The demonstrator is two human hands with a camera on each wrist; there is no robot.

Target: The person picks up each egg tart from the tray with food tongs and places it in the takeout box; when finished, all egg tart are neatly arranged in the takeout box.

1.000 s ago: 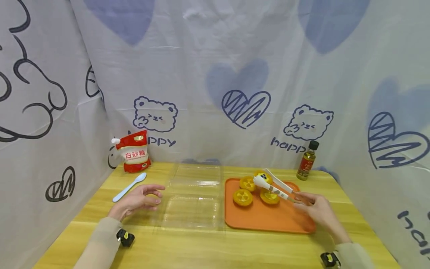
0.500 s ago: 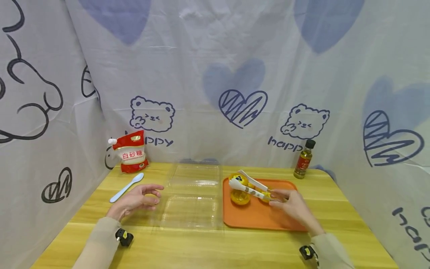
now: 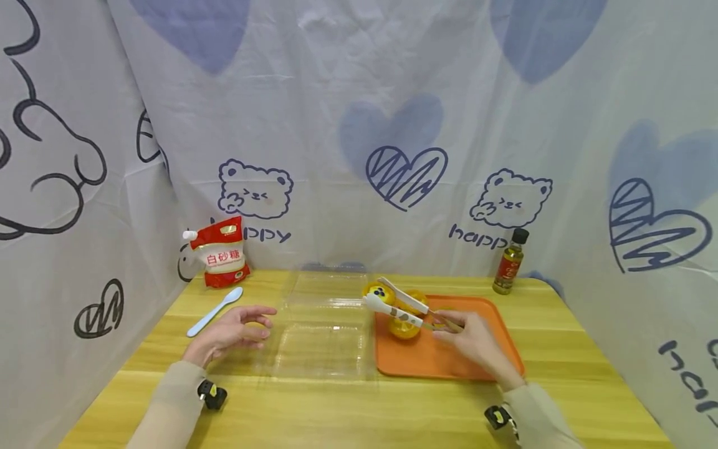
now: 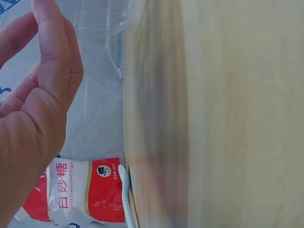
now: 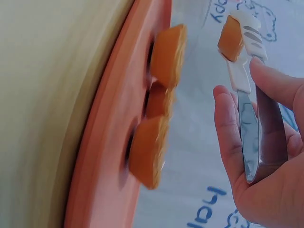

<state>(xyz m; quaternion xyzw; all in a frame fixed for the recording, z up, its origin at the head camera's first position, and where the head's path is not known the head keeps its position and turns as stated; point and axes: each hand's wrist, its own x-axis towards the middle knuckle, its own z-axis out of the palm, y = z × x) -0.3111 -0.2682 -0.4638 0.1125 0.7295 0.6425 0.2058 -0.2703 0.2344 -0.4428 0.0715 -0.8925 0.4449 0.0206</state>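
Observation:
My right hand (image 3: pixel 471 340) holds a pair of white-tipped metal tongs (image 3: pixel 405 316), thumb on one arm and fingers on the other. Between the tong tips is an egg tart (image 3: pixel 379 291) with dark dots on top, raised near the left edge of the orange tray (image 3: pixel 432 368). Three more tarts sit on that tray; a front one (image 3: pixel 404 329) shows in the head view, and another tart (image 5: pixel 149 149) is nearest in the right wrist view. My left hand (image 3: pixel 232 332) hovers, fingers loosely bent and holding nothing, left of an opened clear plastic box (image 3: pixel 320 352).
A red and white bag of white granulated sugar (image 3: pixel 225 257) stands at the back left. In front of it lies a pale blue spoon (image 3: pixel 215 312). An oil-like bottle (image 3: pixel 508 265) with a black cap stands at the back right. A patterned cloth encloses the wooden table.
My right hand has lifted the dotted tart from the tray with the tongs and carried it left, toward the clear box. My left hand has stayed almost in place.

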